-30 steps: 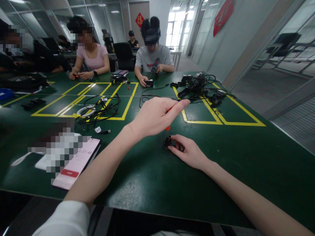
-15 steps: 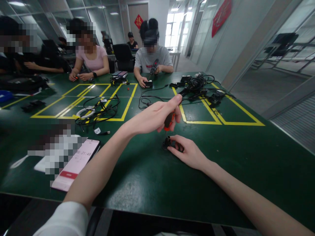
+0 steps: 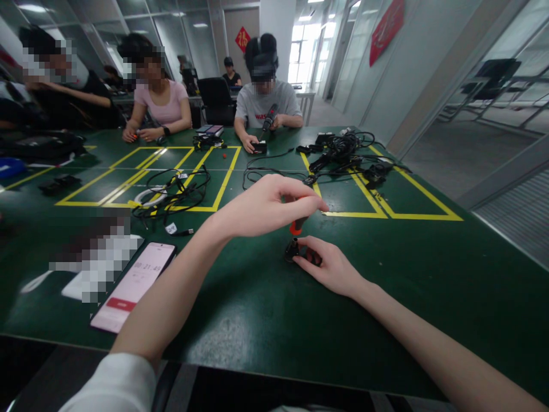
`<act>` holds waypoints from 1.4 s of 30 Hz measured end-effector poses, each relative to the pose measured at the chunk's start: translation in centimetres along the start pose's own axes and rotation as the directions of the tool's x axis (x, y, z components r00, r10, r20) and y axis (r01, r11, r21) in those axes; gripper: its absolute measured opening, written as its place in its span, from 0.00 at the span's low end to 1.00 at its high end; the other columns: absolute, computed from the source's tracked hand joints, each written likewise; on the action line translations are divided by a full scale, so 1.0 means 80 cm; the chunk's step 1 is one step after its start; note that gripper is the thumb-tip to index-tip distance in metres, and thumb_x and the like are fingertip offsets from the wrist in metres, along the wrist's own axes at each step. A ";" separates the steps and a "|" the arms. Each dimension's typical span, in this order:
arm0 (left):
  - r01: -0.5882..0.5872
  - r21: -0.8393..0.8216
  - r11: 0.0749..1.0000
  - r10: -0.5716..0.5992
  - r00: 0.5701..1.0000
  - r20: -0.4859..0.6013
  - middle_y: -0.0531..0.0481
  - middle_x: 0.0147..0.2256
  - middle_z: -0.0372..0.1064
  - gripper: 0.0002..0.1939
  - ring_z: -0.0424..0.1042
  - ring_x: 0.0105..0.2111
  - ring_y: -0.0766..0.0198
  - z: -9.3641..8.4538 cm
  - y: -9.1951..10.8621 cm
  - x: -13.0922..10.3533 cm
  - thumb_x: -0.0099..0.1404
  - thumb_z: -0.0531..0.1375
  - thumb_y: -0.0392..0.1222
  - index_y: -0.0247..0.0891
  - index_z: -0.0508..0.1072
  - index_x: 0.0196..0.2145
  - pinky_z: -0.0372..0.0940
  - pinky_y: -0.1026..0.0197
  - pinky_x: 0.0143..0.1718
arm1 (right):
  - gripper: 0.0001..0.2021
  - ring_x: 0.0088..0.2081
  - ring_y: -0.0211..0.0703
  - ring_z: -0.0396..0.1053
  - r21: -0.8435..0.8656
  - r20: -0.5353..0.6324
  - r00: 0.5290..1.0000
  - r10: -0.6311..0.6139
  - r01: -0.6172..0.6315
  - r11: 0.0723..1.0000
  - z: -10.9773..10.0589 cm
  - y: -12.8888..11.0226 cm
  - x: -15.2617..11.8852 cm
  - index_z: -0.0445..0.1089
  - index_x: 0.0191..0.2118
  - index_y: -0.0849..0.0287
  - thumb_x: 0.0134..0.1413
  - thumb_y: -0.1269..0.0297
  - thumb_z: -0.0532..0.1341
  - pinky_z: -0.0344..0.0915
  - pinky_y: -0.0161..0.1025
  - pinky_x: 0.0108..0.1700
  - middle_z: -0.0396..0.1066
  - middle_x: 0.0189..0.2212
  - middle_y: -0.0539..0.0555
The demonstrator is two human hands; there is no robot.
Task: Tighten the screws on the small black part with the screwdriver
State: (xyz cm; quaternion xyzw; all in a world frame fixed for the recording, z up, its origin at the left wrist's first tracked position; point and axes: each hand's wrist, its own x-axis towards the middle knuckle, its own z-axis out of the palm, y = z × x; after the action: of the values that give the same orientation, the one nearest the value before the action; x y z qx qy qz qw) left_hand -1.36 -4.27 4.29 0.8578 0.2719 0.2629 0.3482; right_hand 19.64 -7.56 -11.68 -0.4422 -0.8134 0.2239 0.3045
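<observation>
My left hand (image 3: 274, 206) is closed around the handle of a screwdriver (image 3: 295, 228), whose orange and dark grip shows beneath the fingers. Its tip points straight down at a small black part (image 3: 292, 249) with a short upright tube; I cannot see exactly where the tip meets it. Thumb and fingers of my right hand (image 3: 328, 265) pinch that part from the right and steady it on the green table (image 3: 240, 286). The palm side of my left hand is hidden.
On the left lie a phone (image 3: 132, 286) showing a timer and coiled black cables (image 3: 184, 194). A tangle of black cables (image 3: 343, 151) sits at the back right. Across the table a person in a grey shirt (image 3: 270, 106) holds a power tool over a black box (image 3: 259, 147).
My left hand has rotated about the screwdriver, with its fingers now stretched forward and right over the handle. My right hand and the black part stay where they were.
</observation>
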 end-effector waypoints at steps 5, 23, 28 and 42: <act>-0.113 0.130 0.985 0.129 0.984 -0.120 0.50 0.26 0.72 0.17 0.68 0.27 0.68 0.006 -0.004 0.002 0.71 0.61 0.47 0.34 0.80 0.29 0.60 0.65 0.29 | 0.12 0.31 0.43 0.72 0.007 0.002 1.000 0.006 -0.006 1.000 -0.001 0.000 0.000 0.72 0.52 0.57 0.65 0.61 0.61 0.70 0.40 0.35 0.78 0.39 0.54; 0.000 0.689 0.725 0.190 0.961 -0.200 0.48 0.32 0.75 0.08 0.72 0.33 0.58 0.024 -0.020 0.008 0.65 0.57 0.46 0.39 0.70 0.36 0.58 0.60 0.32 | 0.12 0.30 0.42 0.72 0.003 0.006 1.000 0.001 -0.001 1.000 -0.001 -0.002 0.000 0.72 0.51 0.58 0.65 0.62 0.61 0.71 0.41 0.35 0.77 0.38 0.54; 0.019 0.666 0.746 0.166 0.963 -0.213 0.48 0.34 0.77 0.13 0.74 0.34 0.58 0.026 -0.022 0.008 0.61 0.57 0.41 0.39 0.71 0.44 0.62 0.60 0.34 | 0.12 0.31 0.43 0.72 0.003 0.015 1.000 0.014 -0.014 1.000 -0.002 -0.003 0.000 0.72 0.51 0.57 0.64 0.62 0.61 0.71 0.40 0.35 0.77 0.38 0.54; -0.014 0.689 0.725 0.205 0.959 -0.196 0.46 0.39 0.76 0.08 0.74 0.36 0.59 0.022 -0.016 0.004 0.63 0.55 0.41 0.39 0.72 0.37 0.61 0.60 0.33 | 0.11 0.31 0.42 0.73 0.003 0.014 1.000 0.002 -0.002 1.000 -0.001 -0.002 0.000 0.72 0.51 0.57 0.65 0.64 0.62 0.70 0.40 0.35 0.78 0.39 0.54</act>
State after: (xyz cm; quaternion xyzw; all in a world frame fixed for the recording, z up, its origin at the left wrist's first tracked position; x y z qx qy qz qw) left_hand -0.37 -4.09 2.38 0.8980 0.3406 0.2747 -0.0452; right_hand 19.59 -7.68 -11.54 -0.4410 -0.8148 0.2284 0.2991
